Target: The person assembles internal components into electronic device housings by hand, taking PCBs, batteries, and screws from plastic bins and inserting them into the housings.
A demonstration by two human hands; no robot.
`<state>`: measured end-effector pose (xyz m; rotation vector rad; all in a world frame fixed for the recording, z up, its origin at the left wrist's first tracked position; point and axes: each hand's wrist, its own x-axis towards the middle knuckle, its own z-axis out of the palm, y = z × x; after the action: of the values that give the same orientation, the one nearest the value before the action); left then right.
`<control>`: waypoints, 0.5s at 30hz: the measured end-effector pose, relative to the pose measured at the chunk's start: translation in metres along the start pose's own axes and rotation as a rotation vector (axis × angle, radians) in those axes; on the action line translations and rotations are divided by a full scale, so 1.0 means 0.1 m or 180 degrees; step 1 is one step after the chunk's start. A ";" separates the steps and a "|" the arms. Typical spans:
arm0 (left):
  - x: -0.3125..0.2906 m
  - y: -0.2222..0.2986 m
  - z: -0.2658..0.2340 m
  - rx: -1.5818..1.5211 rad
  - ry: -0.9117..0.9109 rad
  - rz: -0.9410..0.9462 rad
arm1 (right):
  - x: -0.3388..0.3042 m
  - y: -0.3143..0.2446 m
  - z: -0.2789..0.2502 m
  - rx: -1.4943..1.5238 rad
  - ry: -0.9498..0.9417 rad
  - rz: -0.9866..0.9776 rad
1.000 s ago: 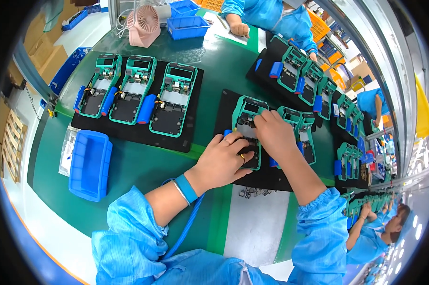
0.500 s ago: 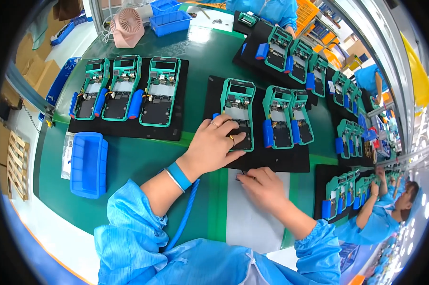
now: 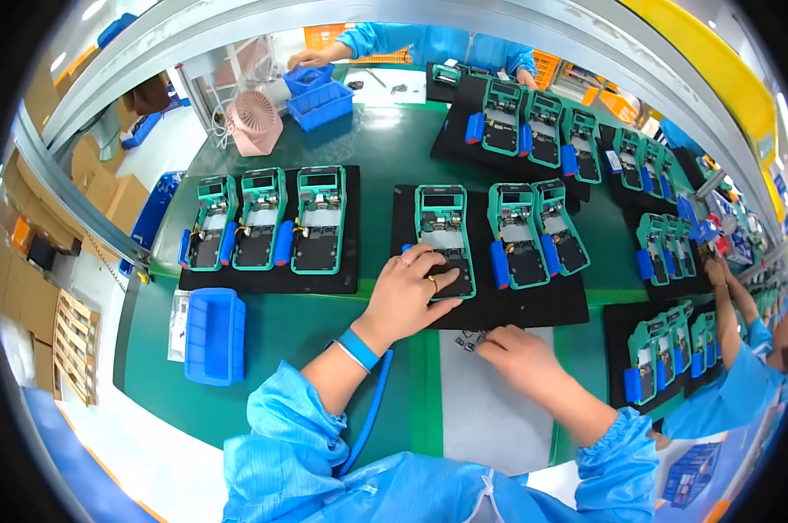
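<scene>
Green-rimmed, the shell lies at the left end of a black mat, its foot close to the mat's near edge and the left hand laid over that lower part. A second ago both hands were at the shell; the left has kept its place, bent fingers across the lower face, while the right hand has come away to just beyond the mat's near edge. There it is low over the pale strip that runs to the near edge of the bench, its fingers drawn in right beside a cluster of dark small parts. Whether they pinch one of those I cannot make out. The left fingers seem to steady the shell, though how firmly they grip does not show. As I judge it, the work is now split: one hand minds the shell, the other has turned to the loose pieces. Two more shells stay at the mat's right end, well apart from both hands. Toward the bench's far left corner, a co-worker's hand has come to a small blue tray near the pink fan.
</scene>
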<state>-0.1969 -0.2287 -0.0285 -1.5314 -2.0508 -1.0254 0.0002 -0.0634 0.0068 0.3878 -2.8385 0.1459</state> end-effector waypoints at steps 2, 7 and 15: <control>0.02 0.03 -0.06 0.0000 0.0032 -0.0005 | -0.20 0.11 -0.22 0.0049 -0.0454 -0.0187; 0.23 0.14 -0.16 0.0511 -0.0233 -0.0259 | -0.33 0.17 -0.26 0.0066 -0.0862 -0.0078; 0.72 0.51 0.15 0.0261 -0.0185 0.0100 | -0.45 0.04 -0.17 0.0650 -0.0266 0.1170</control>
<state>-0.1718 -0.1632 0.0268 -1.5639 -2.0742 -0.8840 0.0452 -0.0461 0.0106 -0.0967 -2.9579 0.5051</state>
